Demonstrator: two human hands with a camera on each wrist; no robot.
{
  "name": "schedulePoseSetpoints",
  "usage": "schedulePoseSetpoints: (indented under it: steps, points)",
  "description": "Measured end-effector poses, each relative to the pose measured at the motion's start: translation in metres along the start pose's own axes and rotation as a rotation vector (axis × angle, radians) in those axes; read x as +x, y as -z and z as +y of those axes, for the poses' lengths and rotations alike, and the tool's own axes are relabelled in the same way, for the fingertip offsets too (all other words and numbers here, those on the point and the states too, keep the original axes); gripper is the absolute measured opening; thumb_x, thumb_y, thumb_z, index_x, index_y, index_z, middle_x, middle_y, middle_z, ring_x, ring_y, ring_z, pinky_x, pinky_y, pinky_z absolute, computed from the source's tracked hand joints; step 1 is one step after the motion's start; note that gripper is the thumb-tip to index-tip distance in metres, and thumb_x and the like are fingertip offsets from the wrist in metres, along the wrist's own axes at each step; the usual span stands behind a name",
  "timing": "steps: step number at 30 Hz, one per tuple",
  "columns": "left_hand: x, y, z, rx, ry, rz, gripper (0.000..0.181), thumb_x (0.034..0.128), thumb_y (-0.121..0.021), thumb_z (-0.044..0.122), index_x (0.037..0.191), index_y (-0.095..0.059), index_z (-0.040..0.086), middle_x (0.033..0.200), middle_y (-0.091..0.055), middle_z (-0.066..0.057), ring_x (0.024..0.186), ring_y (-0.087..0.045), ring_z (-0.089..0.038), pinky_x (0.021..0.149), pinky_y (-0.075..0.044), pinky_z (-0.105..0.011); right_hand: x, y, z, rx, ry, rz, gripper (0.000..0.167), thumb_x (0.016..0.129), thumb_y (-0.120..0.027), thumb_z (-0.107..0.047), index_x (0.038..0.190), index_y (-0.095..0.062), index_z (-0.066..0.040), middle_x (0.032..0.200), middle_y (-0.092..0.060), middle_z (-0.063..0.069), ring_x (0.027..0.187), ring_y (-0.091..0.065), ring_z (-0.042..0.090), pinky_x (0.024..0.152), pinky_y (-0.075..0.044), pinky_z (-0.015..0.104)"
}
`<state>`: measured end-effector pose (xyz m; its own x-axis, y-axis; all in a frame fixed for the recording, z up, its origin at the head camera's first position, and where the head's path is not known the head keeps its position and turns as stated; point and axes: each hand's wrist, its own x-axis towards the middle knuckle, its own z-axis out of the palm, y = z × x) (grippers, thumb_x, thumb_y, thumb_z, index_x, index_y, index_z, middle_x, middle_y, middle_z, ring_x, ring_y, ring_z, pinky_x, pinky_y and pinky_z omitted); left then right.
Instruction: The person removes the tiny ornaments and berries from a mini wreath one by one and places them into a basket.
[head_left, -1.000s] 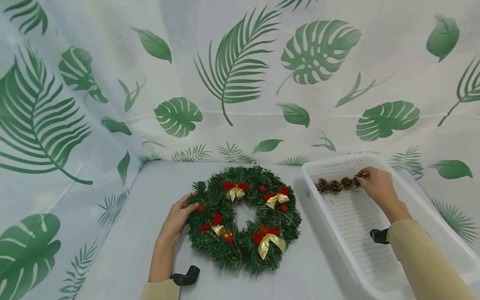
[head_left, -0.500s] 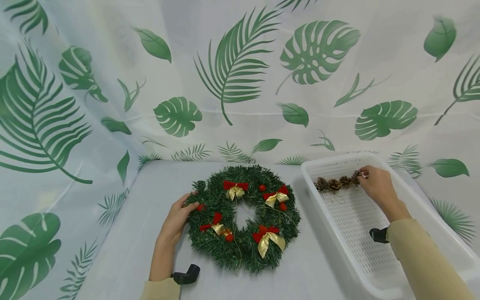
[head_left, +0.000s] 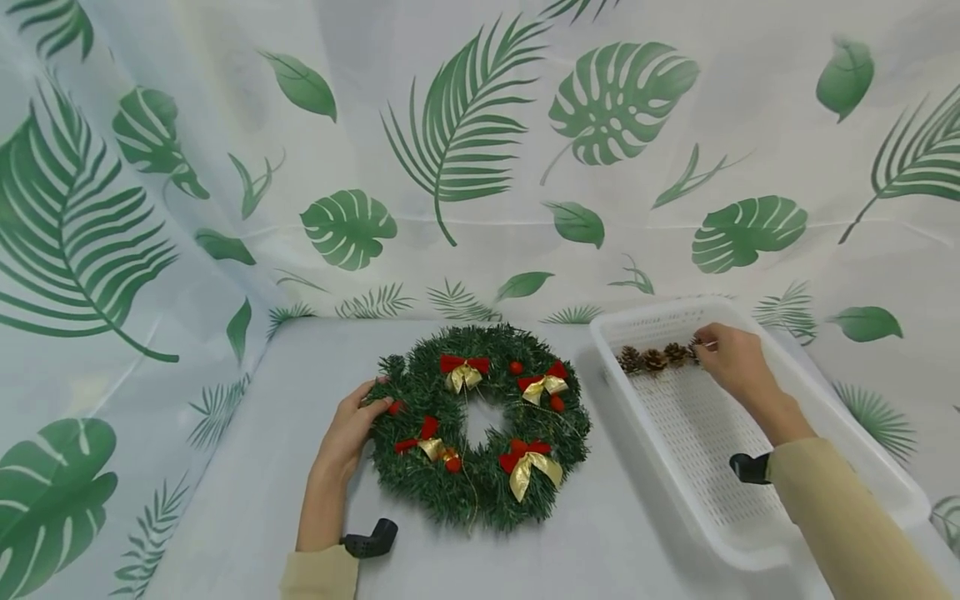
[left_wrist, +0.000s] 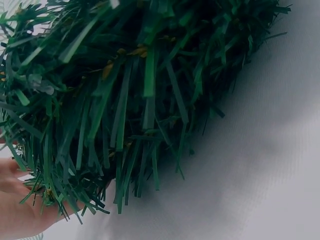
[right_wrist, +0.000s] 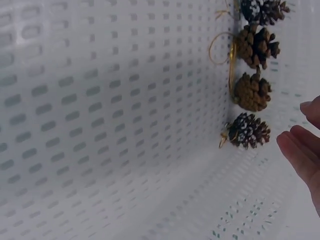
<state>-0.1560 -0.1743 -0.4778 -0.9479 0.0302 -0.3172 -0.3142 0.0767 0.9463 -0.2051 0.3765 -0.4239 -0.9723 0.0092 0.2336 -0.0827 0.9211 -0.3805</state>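
A green tinsel wreath (head_left: 480, 492) with red-and-gold bows and red berries lies on the white table. My left hand (head_left: 347, 433) holds its left edge, the thumb on the greenery and the other fingers partly hidden; in the left wrist view the hand (left_wrist: 25, 205) shows beside the strands. Several pine cones (head_left: 654, 360) with gold loops sit in a row at the far end of a white basket (head_left: 667, 467). My right hand (head_left: 738, 362) reaches over the rightmost, white-tipped cone (right_wrist: 248, 131). In the right wrist view, its thumb and fingers (right_wrist: 300, 155) are apart, with a gap to that cone.
The basket's raised rim (head_left: 637, 408) stands to the right of the wreath. A white cloth backdrop (head_left: 487, 258) printed with green leaves rises behind and to the left of the table (head_left: 247, 483). Black wrist devices (head_left: 372, 539) sit at both cuffs.
The whole head view has shifted slightly, so everything lies a little farther left and up. Both hands keep nearly the same places, left at the wreath and right at the end cone.
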Motion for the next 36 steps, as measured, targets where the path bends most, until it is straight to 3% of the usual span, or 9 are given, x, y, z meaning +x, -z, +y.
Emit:
schedulePoseSetpoints:
  steps: [6,15,22,27,30,36]
  points:
    - [0.001,-0.002,0.0,0.011,0.012,0.0,0.063,0.1052,-0.057,0.021,0.162,-0.032,0.01,0.172,-0.004,-0.021,0.158,-0.005,-0.045,0.123,-0.021,-0.066,-0.01,0.006,-0.02,0.017,0.057,-0.003,0.028,0.096,-0.064,-0.001,0.117,-0.064,0.018,0.107,-0.067,0.038,0.094,-0.066,0.052,0.078,-0.055,0.063]
    - [-0.002,0.002,0.0,0.03,-0.004,-0.014,0.063,0.1054,-0.056,0.018,0.162,-0.031,0.008,0.171,-0.006,-0.022,0.156,-0.014,-0.046,0.123,-0.024,-0.062,-0.027,0.014,-0.049,0.085,0.124,-0.03,0.027,0.096,-0.068,-0.003,0.118,-0.066,0.012,0.105,-0.071,0.032,0.093,-0.069,0.047,0.078,-0.057,0.061]
    - [0.001,0.0,0.001,0.042,0.009,-0.003,0.066,0.1053,-0.057,0.019,0.163,-0.027,0.008,0.172,-0.002,-0.022,0.158,-0.005,-0.046,0.123,-0.023,-0.063,-0.04,0.021,-0.066,0.123,0.157,-0.028,0.026,0.096,-0.071,-0.006,0.117,-0.068,0.009,0.107,-0.073,0.029,0.095,-0.072,0.045,0.079,-0.059,0.057]
    - [0.001,0.0,0.001,0.041,0.006,-0.011,0.06,0.1055,-0.057,0.019,0.16,-0.034,0.008,0.172,-0.002,-0.021,0.158,-0.002,-0.046,0.123,-0.022,-0.065,-0.05,0.022,-0.08,0.166,0.187,-0.018,0.024,0.093,-0.073,-0.003,0.115,-0.069,0.006,0.106,-0.073,0.027,0.094,-0.074,0.043,0.078,-0.061,0.05]
    - [0.0,-0.001,0.001,0.033,0.006,-0.014,0.06,0.1052,-0.058,0.019,0.16,-0.035,0.009,0.172,-0.005,-0.022,0.157,-0.007,-0.046,0.123,-0.023,-0.065,-0.056,0.022,-0.089,0.178,0.212,-0.003,0.025,0.091,-0.075,-0.002,0.114,-0.07,0.004,0.104,-0.074,0.025,0.092,-0.075,0.042,0.076,-0.062,0.049]
    - [-0.002,-0.001,0.002,0.029,0.004,-0.015,0.07,0.1049,-0.056,0.019,0.164,-0.023,0.006,0.168,-0.011,-0.028,0.154,-0.018,-0.047,0.123,-0.022,-0.063,-0.066,0.02,-0.105,0.201,0.239,-0.01,0.025,0.091,-0.076,-0.003,0.115,-0.071,0.002,0.106,-0.075,0.023,0.093,-0.075,0.039,0.078,-0.062,0.046]
